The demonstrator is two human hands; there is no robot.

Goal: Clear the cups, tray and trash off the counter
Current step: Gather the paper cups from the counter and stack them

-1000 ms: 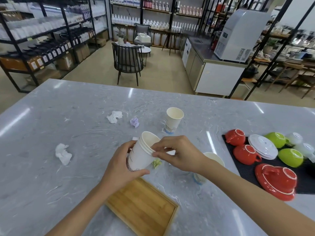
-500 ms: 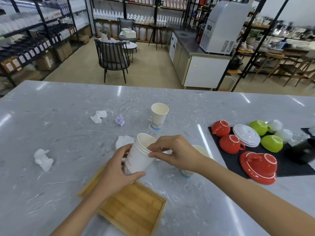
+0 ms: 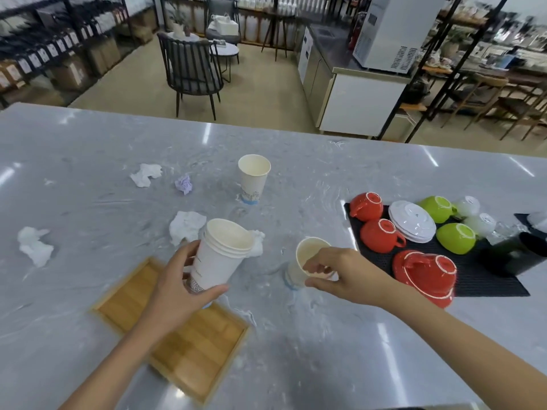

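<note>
My left hand [image 3: 177,288] grips a stack of nested white paper cups [image 3: 220,255], tilted, above the bamboo tray [image 3: 174,329] that lies at the near edge of the grey marble counter [image 3: 88,202]. My right hand [image 3: 340,273] is to the right of the stack, its fingers closed on the rim of a single paper cup [image 3: 305,258] tipped toward me. Another paper cup [image 3: 254,177] stands upright farther back. Crumpled white tissues lie at the left [image 3: 34,245], behind the stack [image 3: 186,227] and at the back [image 3: 146,174]. A purple paper ball [image 3: 184,184] rests beside the back tissue.
A black mat [image 3: 488,279] on the right carries upside-down red cups [image 3: 381,235], green cups [image 3: 455,238], white saucers [image 3: 411,220] and a red saucer stack [image 3: 426,273]. A dark container [image 3: 515,255] stands at the mat's far right. Beyond the counter are a chair and shelving.
My right hand left the stack's rim, moved right and took hold of the single paper cup. The left hand keeps the stack. The view shifted closer.
</note>
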